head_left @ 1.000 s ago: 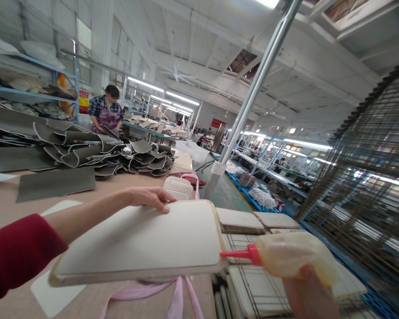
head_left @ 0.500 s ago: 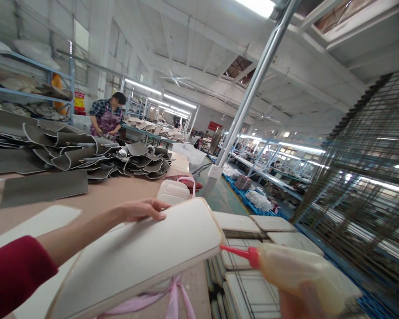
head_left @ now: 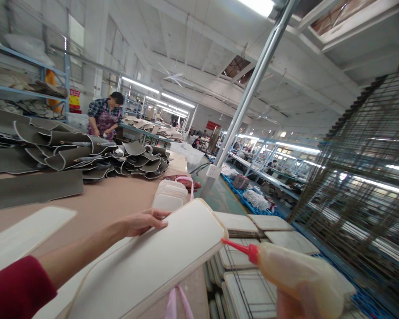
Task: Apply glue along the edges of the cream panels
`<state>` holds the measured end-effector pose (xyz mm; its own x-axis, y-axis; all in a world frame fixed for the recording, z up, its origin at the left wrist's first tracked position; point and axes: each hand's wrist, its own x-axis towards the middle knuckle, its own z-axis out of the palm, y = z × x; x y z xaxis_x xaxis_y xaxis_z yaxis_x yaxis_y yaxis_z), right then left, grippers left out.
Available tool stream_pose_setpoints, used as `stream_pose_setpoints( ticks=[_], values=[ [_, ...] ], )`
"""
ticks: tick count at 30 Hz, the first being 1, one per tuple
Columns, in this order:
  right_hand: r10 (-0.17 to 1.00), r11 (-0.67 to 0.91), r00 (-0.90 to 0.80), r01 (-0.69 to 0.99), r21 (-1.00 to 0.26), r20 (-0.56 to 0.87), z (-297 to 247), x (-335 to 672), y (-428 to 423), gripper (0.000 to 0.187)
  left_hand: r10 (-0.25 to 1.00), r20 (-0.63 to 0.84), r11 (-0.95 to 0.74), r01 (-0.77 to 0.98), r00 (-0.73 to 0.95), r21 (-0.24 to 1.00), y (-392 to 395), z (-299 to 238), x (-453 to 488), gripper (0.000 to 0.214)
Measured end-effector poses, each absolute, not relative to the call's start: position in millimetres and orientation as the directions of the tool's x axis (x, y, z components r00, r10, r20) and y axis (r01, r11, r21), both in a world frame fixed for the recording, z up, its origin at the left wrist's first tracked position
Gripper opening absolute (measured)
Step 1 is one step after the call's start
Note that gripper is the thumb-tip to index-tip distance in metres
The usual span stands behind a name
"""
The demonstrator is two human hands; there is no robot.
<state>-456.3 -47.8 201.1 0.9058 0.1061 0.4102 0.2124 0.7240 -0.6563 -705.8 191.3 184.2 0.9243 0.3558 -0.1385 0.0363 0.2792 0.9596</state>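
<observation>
The white rounded panel with beige rim [head_left: 153, 261] looks smooth, matt. The yellowish squeeze bottle with red nozzle [head_left: 295, 271] is translucent, glossy plastic. The grey curled sheets [head_left: 69, 155] look like smooth leather.

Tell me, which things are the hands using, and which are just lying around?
In use:
- left hand holding the white panel
- right hand holding the squeeze bottle, with its red tip at the panel's edge

Lying about:
- pile of grey pieces
- small stack of white pieces
- pink ribbon
- racked panels
</observation>
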Motion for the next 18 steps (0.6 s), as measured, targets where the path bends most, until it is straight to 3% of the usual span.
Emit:
stream_pose_setpoints(
  ticks=[4, 18],
  values=[
    [0.058, 0.723, 0.948, 0.177, -0.667, 0.314, 201.8, -459.4, -44.6, 0.051, 0.370, -0.178, 0.322, 0.054, 0.912, 0.945, 192.6, 176.5, -703.7, 0.062],
    [-0.027, 0.679, 0.975, 0.179, -0.712, 0.219, 192.9, -473.2, -35.7, 0.053, 0.422, -0.213, 0.423, 0.016, 0.881, 0.906, 193.2, 167.7, -703.1, 0.064]
  ],
)
